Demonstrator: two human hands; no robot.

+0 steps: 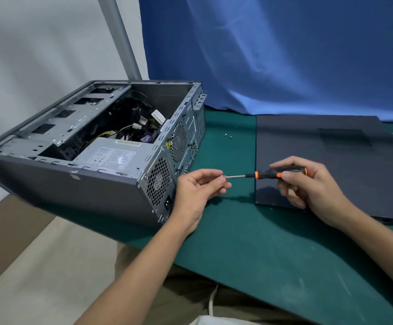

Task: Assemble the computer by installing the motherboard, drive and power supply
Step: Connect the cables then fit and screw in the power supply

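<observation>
At centre frame I had the right hand [308,186] wrapped round the handle of the screwdriver [282,172], while the left hand [198,188] pinched a screw [222,176] at its tip, above the green tabletop [237,242]. The open computer case [85,184] lay on its side at left, with the power supply [111,156] seated in its near rear corner. The side panel [320,141] lay flat at right, with two loose screws [228,136] beyond the hands.

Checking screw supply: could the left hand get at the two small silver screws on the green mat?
Probably yes: the small silver screws lie on bare green mat just beyond the left hand, nothing between. Its fingers are busy, though, pinching the metal tip of the black-and-orange screwdriver.
</observation>
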